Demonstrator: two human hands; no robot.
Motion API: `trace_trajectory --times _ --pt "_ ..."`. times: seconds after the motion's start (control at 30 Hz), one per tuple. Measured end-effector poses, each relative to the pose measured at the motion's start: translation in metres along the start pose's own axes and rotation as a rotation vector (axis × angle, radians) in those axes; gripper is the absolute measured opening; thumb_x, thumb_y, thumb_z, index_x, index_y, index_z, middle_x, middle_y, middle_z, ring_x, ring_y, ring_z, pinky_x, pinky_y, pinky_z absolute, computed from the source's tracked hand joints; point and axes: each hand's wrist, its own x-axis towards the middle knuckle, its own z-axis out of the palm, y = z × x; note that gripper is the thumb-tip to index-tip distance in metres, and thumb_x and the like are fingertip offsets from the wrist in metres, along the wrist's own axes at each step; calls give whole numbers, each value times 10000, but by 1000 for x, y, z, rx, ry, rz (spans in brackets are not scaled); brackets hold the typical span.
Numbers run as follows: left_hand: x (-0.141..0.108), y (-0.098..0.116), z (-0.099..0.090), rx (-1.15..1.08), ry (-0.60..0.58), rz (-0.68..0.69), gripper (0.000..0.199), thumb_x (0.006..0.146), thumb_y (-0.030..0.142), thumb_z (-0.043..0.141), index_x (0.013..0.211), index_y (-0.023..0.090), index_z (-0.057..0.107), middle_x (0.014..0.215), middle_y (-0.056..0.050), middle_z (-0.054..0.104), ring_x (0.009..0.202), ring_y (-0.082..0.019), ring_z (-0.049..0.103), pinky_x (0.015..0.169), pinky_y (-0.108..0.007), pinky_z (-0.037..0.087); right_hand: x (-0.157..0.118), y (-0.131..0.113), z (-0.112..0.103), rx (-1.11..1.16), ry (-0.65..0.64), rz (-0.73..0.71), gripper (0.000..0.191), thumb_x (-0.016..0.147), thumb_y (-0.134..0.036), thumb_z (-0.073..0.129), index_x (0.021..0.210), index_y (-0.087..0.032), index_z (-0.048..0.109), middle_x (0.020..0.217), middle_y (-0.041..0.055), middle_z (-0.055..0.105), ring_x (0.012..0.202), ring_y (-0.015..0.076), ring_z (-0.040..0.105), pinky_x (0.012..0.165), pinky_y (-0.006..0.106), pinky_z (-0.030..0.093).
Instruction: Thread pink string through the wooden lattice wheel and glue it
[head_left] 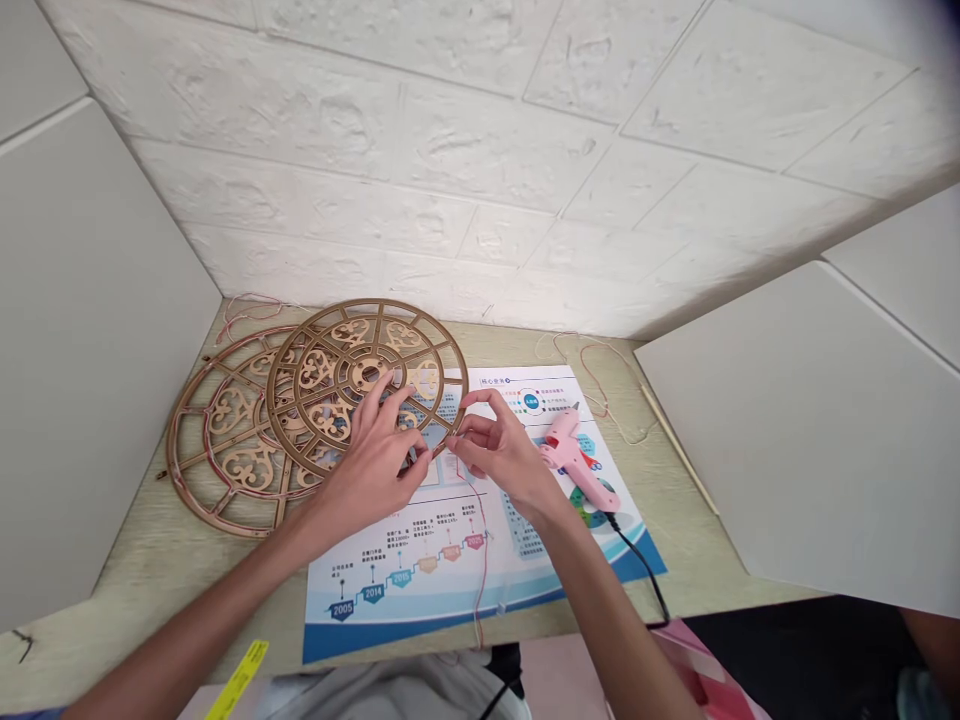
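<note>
Two round bronze-coloured frames with scroll ornaments overlap on the table. The upper frame [365,304] partly covers the lower frame [171,440], which has reddish cord along its rings. My left hand [386,445] lies over the upper frame's lower right part, thumb and forefinger pinched near the rim. Beside it, my right hand [499,445] pinches at the rim's right edge, its fingertips around a thin red and white cord [482,560] that hangs down across the printed sheet to the table's front edge.
A printed sheet [360,635] lies under the hands. On it rests a pink glue gun [581,465] with a black cable. Loose cords lie behind, and a thin stick [679,450] leans by the right panel. A yellow strip [238,680] is at the front left.
</note>
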Motion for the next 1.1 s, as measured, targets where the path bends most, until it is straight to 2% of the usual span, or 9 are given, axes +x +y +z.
trace_trajectory --times 0.37,1.1 --pt "-1 -1 1 2 6 10 251 948 224 503 766 155 661 1502 -142 366 1504 -399 118 1155 -669 300 -1 0 2 33 0 29 539 660 -303 798 1057 -270 436 766 -57 627 544 86 457 452 202 309" --pt "1 -4 2 -25 7 -11 255 943 246 555 731 166 672 1504 -119 372 1508 -380 114 1157 -667 301 3 -4 -1 38 -84 41 525 672 -363 830 1038 -280 463 794 -48 619 548 86 421 487 220 274"
